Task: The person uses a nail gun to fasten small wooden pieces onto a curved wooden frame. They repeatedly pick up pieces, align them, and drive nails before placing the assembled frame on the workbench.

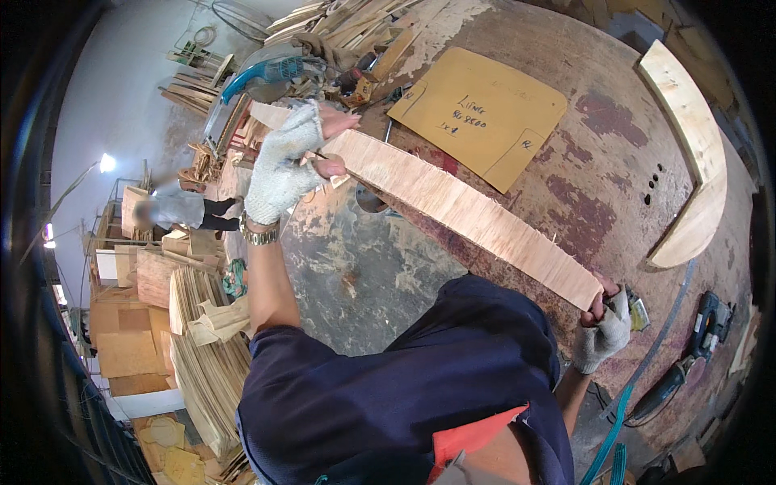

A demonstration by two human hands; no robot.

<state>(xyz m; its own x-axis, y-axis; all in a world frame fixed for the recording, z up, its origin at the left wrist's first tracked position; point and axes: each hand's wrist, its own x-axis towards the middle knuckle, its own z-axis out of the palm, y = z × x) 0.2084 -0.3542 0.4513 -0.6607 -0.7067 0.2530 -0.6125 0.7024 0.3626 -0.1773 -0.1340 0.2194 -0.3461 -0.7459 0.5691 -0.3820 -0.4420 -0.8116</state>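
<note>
A long, slightly curved plywood strip (469, 208) with rough splintery edges slants across the view, held up over the near edge of the worktable. My left hand (284, 166), in a pale knitted glove with bare fingertips and a watch at the wrist, is closed round its far left part, thumb below and fingers above. At the lower right end, my right hand (608, 327), gloved the same way, pinches the strip between thumb and fingers. Beyond the strip, a yellow-brown card (485, 113) with handwriting and pen-drawn outlines lies flat on the table.
The worn worktable (638, 194) bears a bent pale wooden piece (702, 153) and a jigsaw (710, 323) on the right. A blue power tool (263, 74) stands at the far left. Stacked boards (206, 347) fill the left floor; a person (182, 208) is further off.
</note>
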